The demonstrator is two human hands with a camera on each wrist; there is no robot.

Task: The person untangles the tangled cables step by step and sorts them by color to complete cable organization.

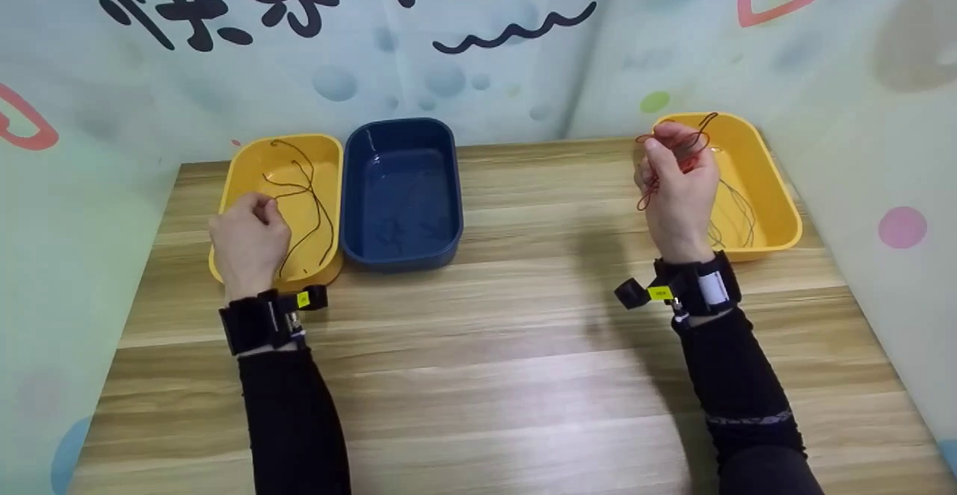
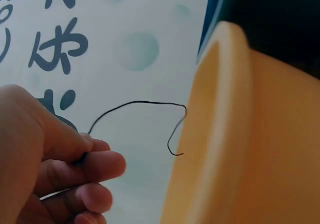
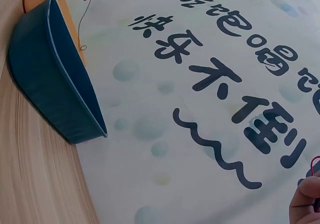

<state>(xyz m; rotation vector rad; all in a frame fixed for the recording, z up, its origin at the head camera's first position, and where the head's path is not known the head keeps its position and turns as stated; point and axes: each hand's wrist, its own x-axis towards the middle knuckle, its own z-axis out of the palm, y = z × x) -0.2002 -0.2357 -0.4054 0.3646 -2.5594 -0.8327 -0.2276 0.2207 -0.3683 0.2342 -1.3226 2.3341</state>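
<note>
My left hand (image 1: 249, 244) is above the left yellow bin (image 1: 250, 162), thumb and index finger pinching a thin black string (image 2: 137, 102). Its free end bends down near the bin's wall in the left wrist view. More dark strings (image 1: 318, 203) lie loosely in that bin. Over the near left side of the right yellow bin (image 1: 781, 203), my right hand (image 1: 684, 188) grips a looped red string (image 1: 644, 200); one loop sticks out past the thumb. Thin grey strings (image 1: 736, 200) lie inside this bin, partly hidden by the hand.
A dark blue bin (image 1: 404, 173) stands right against the left yellow bin. Wood-grain tabletop (image 1: 523, 293) lies between the blue bin and the right yellow one. A printed backdrop (image 1: 523, 84) rises behind the bins and along both sides.
</note>
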